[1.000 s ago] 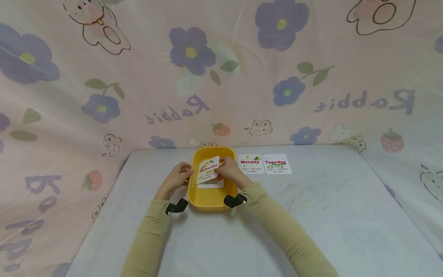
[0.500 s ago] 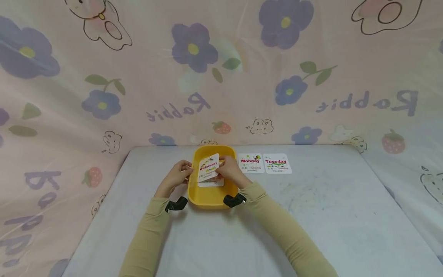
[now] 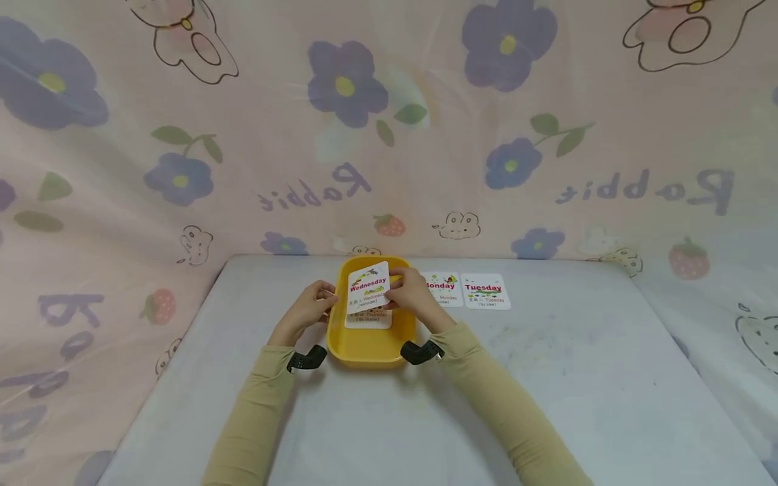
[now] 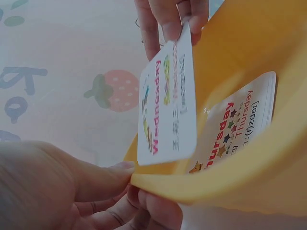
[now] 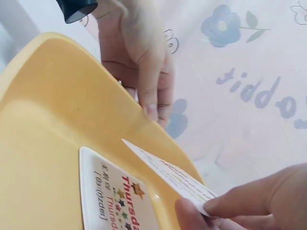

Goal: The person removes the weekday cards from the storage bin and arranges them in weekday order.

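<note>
My right hand point(image 3: 408, 291) pinches the right edge of a white Wednesday card point(image 3: 368, 287), which is tilted above the yellow tray point(image 3: 367, 351). My left hand point(image 3: 308, 309) grips the tray's left rim, thumb on top and fingers curled beneath, as the left wrist view shows. Inside the tray a Thursday card point(image 4: 240, 120) lies face up on what looks like a small stack, partly covered by the Wednesday card in the head view. In the right wrist view the Wednesday card point(image 5: 168, 175) is seen nearly edge-on between thumb and fingers.
To the right of the tray, a Monday card point(image 3: 444, 290) and a Tuesday card point(image 3: 486, 291) lie side by side on the white table point(image 3: 547, 378). A patterned curtain point(image 3: 389, 135) hangs behind the table. Dark wrist cameras sit on both wrists.
The Wednesday card has risen slightly off the Thursday card and turned more upright toward the right. My right hand has shifted a little right and now overlaps the Monday card. The left hand stays at the rim.
</note>
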The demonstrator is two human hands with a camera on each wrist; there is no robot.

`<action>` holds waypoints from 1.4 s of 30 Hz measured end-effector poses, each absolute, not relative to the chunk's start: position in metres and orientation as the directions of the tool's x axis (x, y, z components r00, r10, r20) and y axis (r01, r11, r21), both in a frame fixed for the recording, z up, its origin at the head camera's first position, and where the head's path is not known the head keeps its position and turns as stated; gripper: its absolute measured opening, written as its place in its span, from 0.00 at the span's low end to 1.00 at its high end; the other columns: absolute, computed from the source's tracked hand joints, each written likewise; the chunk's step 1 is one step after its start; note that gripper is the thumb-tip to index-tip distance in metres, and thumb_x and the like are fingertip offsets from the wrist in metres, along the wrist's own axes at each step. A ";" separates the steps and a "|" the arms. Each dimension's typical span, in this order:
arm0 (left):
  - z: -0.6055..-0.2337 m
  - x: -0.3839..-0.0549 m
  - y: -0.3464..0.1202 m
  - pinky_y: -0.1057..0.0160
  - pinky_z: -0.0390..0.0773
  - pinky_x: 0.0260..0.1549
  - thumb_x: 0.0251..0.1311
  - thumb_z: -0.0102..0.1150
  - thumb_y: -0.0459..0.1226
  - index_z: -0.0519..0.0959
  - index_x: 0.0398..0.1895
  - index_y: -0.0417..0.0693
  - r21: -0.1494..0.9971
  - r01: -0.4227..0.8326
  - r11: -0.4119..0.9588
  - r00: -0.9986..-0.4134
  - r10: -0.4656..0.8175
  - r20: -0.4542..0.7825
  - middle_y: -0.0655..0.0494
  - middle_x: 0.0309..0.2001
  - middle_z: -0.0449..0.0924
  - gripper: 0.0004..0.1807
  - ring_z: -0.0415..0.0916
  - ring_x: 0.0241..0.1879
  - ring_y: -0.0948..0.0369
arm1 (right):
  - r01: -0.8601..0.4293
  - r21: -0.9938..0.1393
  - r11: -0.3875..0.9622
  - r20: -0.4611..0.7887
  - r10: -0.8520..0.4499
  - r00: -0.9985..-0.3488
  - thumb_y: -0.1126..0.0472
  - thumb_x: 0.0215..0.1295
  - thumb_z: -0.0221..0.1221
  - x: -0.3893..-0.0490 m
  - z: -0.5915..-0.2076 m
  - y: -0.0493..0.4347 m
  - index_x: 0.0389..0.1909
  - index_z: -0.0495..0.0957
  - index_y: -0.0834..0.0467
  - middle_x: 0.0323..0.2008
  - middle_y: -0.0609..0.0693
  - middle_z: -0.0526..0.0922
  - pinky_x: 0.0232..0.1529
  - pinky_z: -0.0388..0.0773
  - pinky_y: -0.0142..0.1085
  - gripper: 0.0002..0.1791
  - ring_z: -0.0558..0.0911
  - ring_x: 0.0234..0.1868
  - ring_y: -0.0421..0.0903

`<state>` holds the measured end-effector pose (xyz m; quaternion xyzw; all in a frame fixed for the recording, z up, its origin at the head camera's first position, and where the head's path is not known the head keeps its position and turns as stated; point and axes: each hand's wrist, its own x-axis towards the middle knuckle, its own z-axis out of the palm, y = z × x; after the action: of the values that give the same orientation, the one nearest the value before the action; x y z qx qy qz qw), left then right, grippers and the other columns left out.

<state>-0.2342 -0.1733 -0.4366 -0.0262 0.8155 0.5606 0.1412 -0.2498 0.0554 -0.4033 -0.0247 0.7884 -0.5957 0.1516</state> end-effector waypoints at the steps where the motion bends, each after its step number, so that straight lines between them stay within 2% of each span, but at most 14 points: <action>1: -0.437 -0.234 -0.173 0.62 0.79 0.28 0.71 0.48 0.34 0.65 0.55 0.35 0.906 -0.200 0.373 -0.958 0.120 -0.261 0.38 0.45 0.73 0.15 0.75 0.33 0.53 | 0.147 -0.947 0.287 -0.213 -0.214 -0.953 0.78 0.57 0.58 -0.250 -0.403 0.058 0.63 0.65 0.67 0.39 0.63 0.79 0.38 0.80 0.48 0.31 0.84 0.35 0.61; 9: -0.439 -0.236 -0.175 0.62 0.79 0.28 0.71 0.48 0.33 0.65 0.54 0.35 0.906 -0.193 0.376 -0.959 0.121 -0.254 0.34 0.47 0.72 0.14 0.76 0.37 0.44 | 0.171 -0.950 0.262 -0.225 -0.195 -0.955 0.75 0.59 0.60 -0.252 -0.400 0.077 0.64 0.66 0.63 0.39 0.62 0.78 0.40 0.80 0.47 0.31 0.84 0.34 0.56; 13: -0.437 -0.235 -0.175 0.61 0.80 0.28 0.71 0.48 0.33 0.64 0.55 0.34 0.909 -0.195 0.368 -0.957 0.130 -0.257 0.34 0.47 0.72 0.14 0.76 0.37 0.45 | 0.186 -0.952 0.242 -0.233 -0.183 -0.955 0.75 0.59 0.60 -0.251 -0.395 0.087 0.64 0.66 0.62 0.38 0.61 0.79 0.42 0.79 0.49 0.31 0.84 0.31 0.53; 20: -0.435 -0.236 -0.172 0.61 0.80 0.29 0.71 0.48 0.33 0.65 0.54 0.35 0.911 -0.186 0.367 -0.961 0.126 -0.247 0.39 0.43 0.73 0.14 0.75 0.33 0.53 | 0.181 -0.956 0.230 -0.225 -0.183 -0.957 0.75 0.60 0.60 -0.254 -0.389 0.108 0.65 0.66 0.61 0.40 0.63 0.80 0.42 0.80 0.48 0.31 0.84 0.31 0.50; 26: -0.435 -0.235 -0.173 0.62 0.80 0.29 0.71 0.49 0.33 0.65 0.54 0.36 0.900 -0.200 0.388 -0.958 0.113 -0.262 0.40 0.43 0.73 0.14 0.75 0.34 0.52 | 0.214 -0.955 0.207 -0.250 -0.165 -0.954 0.74 0.60 0.60 -0.253 -0.388 0.122 0.66 0.65 0.59 0.42 0.63 0.79 0.37 0.82 0.42 0.32 0.84 0.33 0.53; 28: -0.436 -0.236 -0.174 0.62 0.80 0.29 0.71 0.48 0.33 0.65 0.54 0.36 0.900 -0.193 0.391 -0.960 0.115 -0.256 0.39 0.44 0.72 0.14 0.75 0.34 0.52 | 0.214 -0.957 0.199 -0.247 -0.165 -0.955 0.74 0.60 0.60 -0.253 -0.387 0.127 0.66 0.65 0.60 0.43 0.63 0.79 0.39 0.81 0.44 0.32 0.84 0.34 0.55; 36: -0.436 -0.239 -0.176 0.61 0.80 0.29 0.71 0.47 0.34 0.65 0.55 0.36 0.902 -0.195 0.385 -0.958 0.122 -0.259 0.35 0.46 0.71 0.14 0.76 0.35 0.50 | 0.204 -0.949 0.241 -0.240 -0.130 -0.962 0.72 0.62 0.59 -0.255 -0.385 0.157 0.66 0.64 0.62 0.44 0.63 0.80 0.46 0.78 0.47 0.31 0.84 0.32 0.49; 42: -0.439 -0.236 -0.174 0.62 0.80 0.28 0.71 0.47 0.34 0.64 0.56 0.35 0.902 -0.209 0.378 -0.954 0.122 -0.272 0.35 0.46 0.71 0.15 0.75 0.35 0.50 | 0.212 -0.953 0.217 -0.242 -0.121 -0.963 0.71 0.64 0.57 -0.251 -0.392 0.192 0.68 0.61 0.62 0.47 0.64 0.78 0.48 0.77 0.47 0.31 0.83 0.38 0.50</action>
<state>-0.2363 -0.1745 -0.4385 -0.0266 0.8165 0.5573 0.1485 -0.2508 0.1921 -0.3917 0.0295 0.7686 -0.6250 0.1333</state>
